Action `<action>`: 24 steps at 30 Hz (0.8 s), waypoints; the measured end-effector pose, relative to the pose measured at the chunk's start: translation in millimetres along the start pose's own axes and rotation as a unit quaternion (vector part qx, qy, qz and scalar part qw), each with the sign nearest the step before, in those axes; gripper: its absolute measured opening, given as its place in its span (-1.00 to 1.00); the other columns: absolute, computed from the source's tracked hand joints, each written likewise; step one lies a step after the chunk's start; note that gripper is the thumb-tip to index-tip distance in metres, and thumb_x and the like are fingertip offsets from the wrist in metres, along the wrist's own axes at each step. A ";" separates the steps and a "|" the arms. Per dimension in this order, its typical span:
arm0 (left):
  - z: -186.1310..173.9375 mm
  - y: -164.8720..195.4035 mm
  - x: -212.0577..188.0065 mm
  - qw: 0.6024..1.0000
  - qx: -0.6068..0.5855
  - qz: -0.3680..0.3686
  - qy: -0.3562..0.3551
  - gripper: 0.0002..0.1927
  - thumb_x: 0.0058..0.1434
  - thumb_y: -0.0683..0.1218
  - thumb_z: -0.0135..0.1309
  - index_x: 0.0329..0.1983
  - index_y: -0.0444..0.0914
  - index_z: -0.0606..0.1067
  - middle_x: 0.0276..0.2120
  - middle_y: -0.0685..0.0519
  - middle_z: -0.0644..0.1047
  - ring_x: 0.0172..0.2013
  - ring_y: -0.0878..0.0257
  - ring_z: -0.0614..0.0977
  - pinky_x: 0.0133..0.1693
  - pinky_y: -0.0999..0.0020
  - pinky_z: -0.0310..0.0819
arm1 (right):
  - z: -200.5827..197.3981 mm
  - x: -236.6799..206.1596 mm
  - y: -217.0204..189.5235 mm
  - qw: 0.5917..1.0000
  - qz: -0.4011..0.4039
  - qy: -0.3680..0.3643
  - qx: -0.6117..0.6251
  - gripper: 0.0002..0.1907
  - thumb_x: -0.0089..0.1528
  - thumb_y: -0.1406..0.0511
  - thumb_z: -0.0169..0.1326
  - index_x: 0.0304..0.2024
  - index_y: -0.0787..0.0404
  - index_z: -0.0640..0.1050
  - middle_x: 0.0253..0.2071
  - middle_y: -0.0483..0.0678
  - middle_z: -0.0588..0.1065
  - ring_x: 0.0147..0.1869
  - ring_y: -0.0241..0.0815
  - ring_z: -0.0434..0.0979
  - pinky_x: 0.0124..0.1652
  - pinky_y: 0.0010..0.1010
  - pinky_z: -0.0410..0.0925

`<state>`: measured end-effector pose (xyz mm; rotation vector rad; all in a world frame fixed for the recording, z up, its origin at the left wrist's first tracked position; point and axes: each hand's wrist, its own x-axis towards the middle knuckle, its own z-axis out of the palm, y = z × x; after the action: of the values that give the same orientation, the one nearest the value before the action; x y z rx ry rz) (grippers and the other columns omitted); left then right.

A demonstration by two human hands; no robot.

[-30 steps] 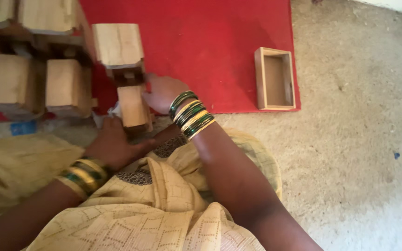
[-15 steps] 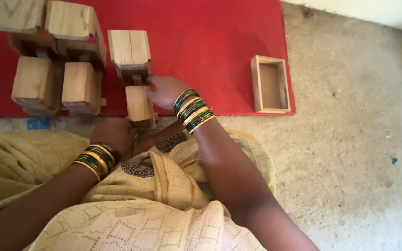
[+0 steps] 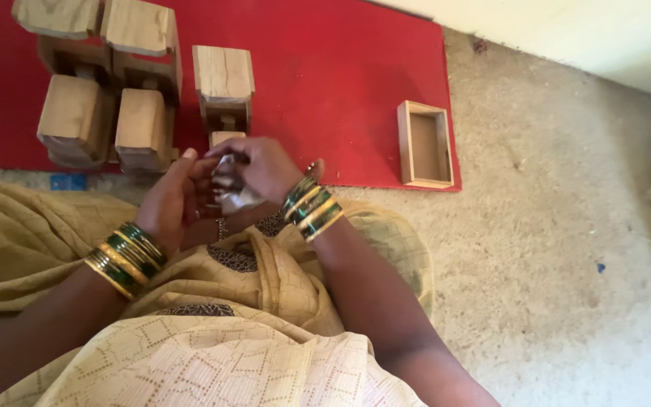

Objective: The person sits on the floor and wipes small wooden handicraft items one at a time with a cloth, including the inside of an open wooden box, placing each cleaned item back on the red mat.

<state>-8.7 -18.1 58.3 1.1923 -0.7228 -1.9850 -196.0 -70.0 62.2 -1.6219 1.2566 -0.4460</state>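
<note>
Silvery, crumpled stuff, perhaps a scrap of foil or cloth, sits between the two hands above the lap; what it is exactly cannot be told. The right hand curls over it from above, fingers bent and closed on the scrap. The left hand comes in from the side with its palm turned toward the scrap and its fingers stretched up beside it; whether it grips the scrap or only steadies it is not clear. Both wrists wear stacks of green and gold bangles.

Just behind the hands, a small wooden block peeks out over the fingertips at the near edge of a red mat. Touching it on the far side stands a taller wooden block with a notch cut in its lower front. To the left, a cluster of more wooden blocks crowds together on the mat, some stacked on others. To the right, well apart from the hands, an open wooden box lies at the mat's corner. The mat rests on a rough grey floor, and pale yellow patterned cloth covers the lap below the hands.
</note>
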 end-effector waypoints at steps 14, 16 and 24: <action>-4.6 -34.5 51.3 0.785 0.604 0.109 0.086 0.34 -0.05 0.29 0.34 0.55 -0.27 -0.23 0.28 -0.36 0.33 0.10 -0.29 0.54 0.15 -0.02 0.42 | -8.7 83.4 98.8 0.971 0.014 0.204 0.120 -0.65 0.11 0.48 0.09 -0.02 0.32 0.47 -0.12 0.06 0.60 -0.11 -0.17 0.66 -0.15 -0.37 0.54; 1.2 -26.1 54.3 0.788 0.598 0.108 0.103 0.36 -0.04 0.35 0.32 0.57 -0.21 -0.24 0.26 -0.35 0.37 0.10 -0.29 0.54 0.15 -0.04 0.43 | -4.1 84.0 100.3 0.973 0.044 0.203 0.101 -0.72 0.11 0.45 0.08 -0.10 0.33 0.55 -0.19 0.08 0.64 -0.15 -0.14 0.67 -0.21 -0.29 0.52; 10.4 -0.6 51.5 0.824 0.555 0.068 0.090 0.40 -0.09 0.33 0.27 0.60 -0.11 -0.33 0.08 -0.29 0.53 0.01 -0.20 0.63 0.06 0.01 0.51 | -11.8 71.3 101.4 0.974 0.159 0.063 -0.151 -0.77 0.11 0.34 0.09 -0.23 0.32 0.64 -0.30 0.25 0.62 -0.18 0.18 0.65 -0.06 -0.12 0.44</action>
<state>-35.2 -57.5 35.9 1.8333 -1.9243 -1.2106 -228.9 -134.8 -38.9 -1.6179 1.7132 -0.1643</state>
